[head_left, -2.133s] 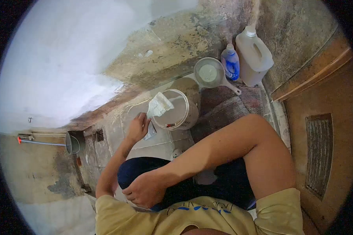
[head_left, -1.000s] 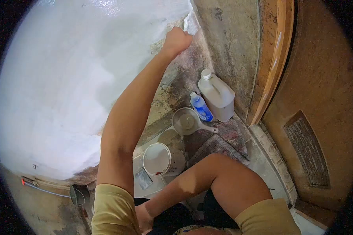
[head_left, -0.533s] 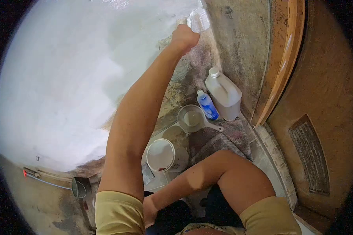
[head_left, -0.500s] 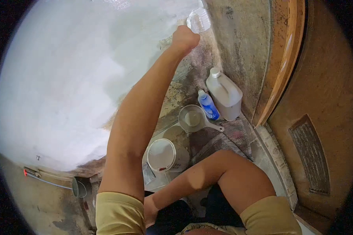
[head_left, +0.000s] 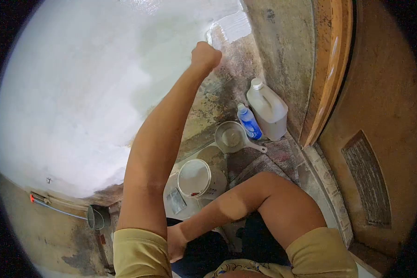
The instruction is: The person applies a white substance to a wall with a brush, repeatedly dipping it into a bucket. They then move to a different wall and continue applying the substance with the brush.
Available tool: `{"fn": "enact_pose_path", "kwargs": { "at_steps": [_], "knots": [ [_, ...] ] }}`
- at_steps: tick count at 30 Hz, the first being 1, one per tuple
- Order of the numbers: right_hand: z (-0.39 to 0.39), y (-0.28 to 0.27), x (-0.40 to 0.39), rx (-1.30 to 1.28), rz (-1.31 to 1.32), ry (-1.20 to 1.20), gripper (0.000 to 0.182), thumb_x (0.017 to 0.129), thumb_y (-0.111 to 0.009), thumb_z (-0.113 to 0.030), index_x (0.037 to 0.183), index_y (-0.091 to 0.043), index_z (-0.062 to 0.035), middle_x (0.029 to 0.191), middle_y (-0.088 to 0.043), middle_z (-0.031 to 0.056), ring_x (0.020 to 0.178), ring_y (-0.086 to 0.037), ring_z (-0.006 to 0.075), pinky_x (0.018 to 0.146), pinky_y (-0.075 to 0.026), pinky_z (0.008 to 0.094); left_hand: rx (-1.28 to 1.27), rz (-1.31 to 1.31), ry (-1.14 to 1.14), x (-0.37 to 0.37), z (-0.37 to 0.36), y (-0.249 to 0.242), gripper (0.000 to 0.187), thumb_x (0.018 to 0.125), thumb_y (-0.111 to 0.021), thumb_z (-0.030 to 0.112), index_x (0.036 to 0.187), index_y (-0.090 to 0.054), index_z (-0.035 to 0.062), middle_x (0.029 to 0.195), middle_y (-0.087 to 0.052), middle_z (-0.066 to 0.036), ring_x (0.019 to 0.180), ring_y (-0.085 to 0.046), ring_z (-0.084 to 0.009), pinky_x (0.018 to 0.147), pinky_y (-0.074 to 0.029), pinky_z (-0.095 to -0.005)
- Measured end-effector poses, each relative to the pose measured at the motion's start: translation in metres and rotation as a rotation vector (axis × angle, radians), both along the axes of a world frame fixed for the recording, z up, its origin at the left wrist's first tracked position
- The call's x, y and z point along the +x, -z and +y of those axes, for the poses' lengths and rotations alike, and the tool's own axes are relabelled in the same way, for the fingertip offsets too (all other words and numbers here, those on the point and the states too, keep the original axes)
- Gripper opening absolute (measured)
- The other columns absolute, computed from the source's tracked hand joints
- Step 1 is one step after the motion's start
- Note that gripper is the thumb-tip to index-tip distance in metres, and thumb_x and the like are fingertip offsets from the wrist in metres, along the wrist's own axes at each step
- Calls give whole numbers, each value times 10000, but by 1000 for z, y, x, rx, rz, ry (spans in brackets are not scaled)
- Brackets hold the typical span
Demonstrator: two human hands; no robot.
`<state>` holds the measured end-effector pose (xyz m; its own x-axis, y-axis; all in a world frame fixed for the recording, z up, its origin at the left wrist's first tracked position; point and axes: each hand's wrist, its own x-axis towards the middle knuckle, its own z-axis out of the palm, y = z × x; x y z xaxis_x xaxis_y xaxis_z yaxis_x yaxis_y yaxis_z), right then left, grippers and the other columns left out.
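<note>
My left hand [head_left: 205, 55] is raised against the wall, closed on a paintbrush [head_left: 212, 40] whose bristles blend into the wet white paint. A fresh white stroke [head_left: 231, 25] runs from the brush to the corner of the wall. Left of it the wall [head_left: 88, 92] is painted white; below the hand it is bare and stained. My right hand [head_left: 176, 243] rests on my dark shorts at the bottom, fingers curled with nothing in them. A white paint bucket [head_left: 194, 178] stands on the floor by my knee.
A grey scoop [head_left: 231, 137], a blue bottle [head_left: 249, 123] and a translucent jug [head_left: 267, 109] stand in the corner. A wooden door frame [head_left: 331, 69] rises on the right. A small packet [head_left: 176, 200] lies by the bucket; a pipe end [head_left: 95, 217] sits low left.
My left hand left the bucket, rose to the wall's upper right corner, then swept left and slightly down, leaving a fresh white stroke. The right hand stayed on my lap.
</note>
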<state>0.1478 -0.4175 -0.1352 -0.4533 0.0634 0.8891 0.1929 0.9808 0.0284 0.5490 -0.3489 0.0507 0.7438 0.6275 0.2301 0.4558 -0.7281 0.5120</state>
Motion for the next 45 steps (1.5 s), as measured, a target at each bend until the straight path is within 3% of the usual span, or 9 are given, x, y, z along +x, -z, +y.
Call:
{"fn": "enact_pose_path", "kwargs": {
  "at_steps": [7, 10, 12, 18, 20, 27, 29, 36, 45],
  "knots": [
    [-5, -23, 16, 109, -113, 18, 186, 710, -598, -283, 775, -662, -121, 776, -672, 52, 794, -659, 248, 687, -522, 409, 16, -53, -63, -28, 12, 12, 358, 784, -626, 216, 897, -613, -123, 842, -670, -278, 715, -693, -353, 583, -538, -414],
    [-13, -36, 19, 70, -421, 71, 225, 758, -573, -302, 773, -665, -96, 859, -680, 64, 949, -630, 240, 910, -422, 440, -133, -141, -77, -58, 19, 23, 336, 839, -582, 227, 830, -596, -109, 807, -663, -278, 662, -671, -361, 557, -496, -427],
    [6, -9, -14, 129, -386, 74, 233, 749, -580, -315, 779, -668, -101, 857, -675, 56, 924, -627, 229, 902, -420, 427, -134, -158, -66, -77, 15, 21, 309, 864, -553, 206, 814, -593, -96, 804, -660, -278, 656, -662, -368, 558, -485, -426],
    [-10, -32, 4, 238, -352, 149, 250, 725, -587, -347, 739, -694, -122, 804, -668, 37, 895, -617, 199, 893, -408, 403, 728, -160, 248, -83, 3, 15, 153, 887, -521, 101, 949, -596, -17, 721, -610, -192, 678, -627, -365, 610, -487, -443],
    [-8, -33, 4, 230, -366, 97, 260, 740, -584, -346, 769, -712, -121, 831, -675, 42, 869, -602, 231, 788, -453, 397, 1004, -86, 349, -68, 1, 14, 217, 854, -540, 91, 1034, -562, -28, 847, -612, -205, 738, -643, -384, 634, -513, -469],
    [-1, -27, 2, 121, -406, 127, 234, 735, -599, -343, 744, -721, -143, 813, -680, 35, 894, -617, 228, 807, -454, 384, 1077, 14, 407, 3, -12, 9, 251, 809, -549, 56, 1035, -546, -53, 909, -601, -216, 769, -648, -389, 648, -546, -452],
    [14, -11, -16, 251, -52, 74, 227, 704, -608, -328, 722, -721, -133, 774, -686, 57, 811, -650, 240, 740, -486, 388, 1101, 35, 405, 16, -20, 7, 228, 805, -545, 53, 998, -560, -66, 911, -607, -223, 770, -659, -385, 652, -556, -443],
    [30, 15, -49, 148, 30, 50, 220, 654, -610, -304, 638, -704, -106, 682, -683, 100, 629, -663, 291, 610, -516, 441, 1120, 41, 424, 42, -35, 1, 179, 823, -510, 40, 900, -623, -76, 925, -622, -228, 788, -672, -374, 660, -564, -437],
    [15, 9, -38, 138, 17, -50, 230, 693, -604, -331, 676, -702, -124, 720, -687, 75, 677, -669, 288, 606, -524, 438, 1195, 33, 447, 54, -52, -6, 152, 845, -540, 88, 877, -684, 53, 888, -641, -204, 816, -673, -338, 654, -565, -414]
  ]
}}
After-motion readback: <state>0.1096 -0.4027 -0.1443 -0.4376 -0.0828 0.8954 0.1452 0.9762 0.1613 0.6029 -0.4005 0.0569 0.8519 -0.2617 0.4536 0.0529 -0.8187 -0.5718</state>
